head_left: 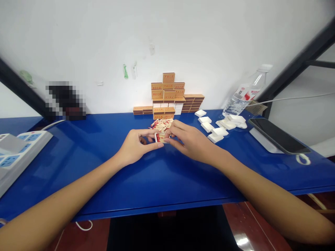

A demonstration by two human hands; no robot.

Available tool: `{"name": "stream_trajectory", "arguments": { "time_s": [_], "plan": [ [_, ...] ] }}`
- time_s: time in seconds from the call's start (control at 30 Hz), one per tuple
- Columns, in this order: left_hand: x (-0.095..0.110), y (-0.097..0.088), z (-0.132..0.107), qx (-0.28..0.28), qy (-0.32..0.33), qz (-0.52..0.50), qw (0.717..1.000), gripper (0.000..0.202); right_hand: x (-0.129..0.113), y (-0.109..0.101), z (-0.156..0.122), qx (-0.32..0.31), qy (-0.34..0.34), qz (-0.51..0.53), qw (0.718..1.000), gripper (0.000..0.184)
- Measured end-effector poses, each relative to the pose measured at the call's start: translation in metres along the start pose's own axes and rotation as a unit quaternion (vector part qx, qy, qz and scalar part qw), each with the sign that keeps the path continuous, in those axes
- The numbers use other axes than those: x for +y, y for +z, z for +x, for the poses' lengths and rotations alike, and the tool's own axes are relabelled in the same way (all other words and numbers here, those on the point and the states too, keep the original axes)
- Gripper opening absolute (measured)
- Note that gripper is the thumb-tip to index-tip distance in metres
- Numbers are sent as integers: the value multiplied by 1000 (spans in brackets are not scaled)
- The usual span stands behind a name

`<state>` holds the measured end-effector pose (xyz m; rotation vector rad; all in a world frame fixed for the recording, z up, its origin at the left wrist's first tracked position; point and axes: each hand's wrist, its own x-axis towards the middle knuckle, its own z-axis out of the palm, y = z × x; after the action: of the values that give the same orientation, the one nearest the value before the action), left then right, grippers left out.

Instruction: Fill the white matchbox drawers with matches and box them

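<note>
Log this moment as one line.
left hand: holds tray | right hand: at matches in tray | loose matches: piled beyond tray | matchboxes: stacked by wall

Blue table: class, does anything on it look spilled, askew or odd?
Yes: the loose matches lie in a jumbled heap in front of the stacked matchboxes, pointing every which way, so they look spilled.

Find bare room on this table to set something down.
Bare blue tabletop lies between the power strip and the left hand, and between the right hand and the table's front edge. It's crowded beyond the hands with loose matches and stacked matchboxes, and rightward with white boxes, a bottle and a phone.
</note>
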<state>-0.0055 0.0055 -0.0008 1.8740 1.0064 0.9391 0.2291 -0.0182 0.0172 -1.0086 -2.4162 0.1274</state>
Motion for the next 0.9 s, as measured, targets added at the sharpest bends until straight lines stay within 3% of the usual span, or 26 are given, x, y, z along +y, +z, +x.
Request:
{"name": "stream_trajectory", "arguments": {
  "time_s": [0.4, 0.63, 0.9],
  "plan": [
    [1, 0, 0, -6, -24, -26, 999, 47, 1, 1, 1, 48, -15, 10, 999, 12],
    [-7, -4, 5, 25, -53, -113, 992, 46, 22, 0, 1, 118, 56, -10, 991, 12],
    [-9, -7, 8, 17, -35, -97, 994, 45, 35, 16, 2, -42, 65, 10, 997, 5]
  ]
}}
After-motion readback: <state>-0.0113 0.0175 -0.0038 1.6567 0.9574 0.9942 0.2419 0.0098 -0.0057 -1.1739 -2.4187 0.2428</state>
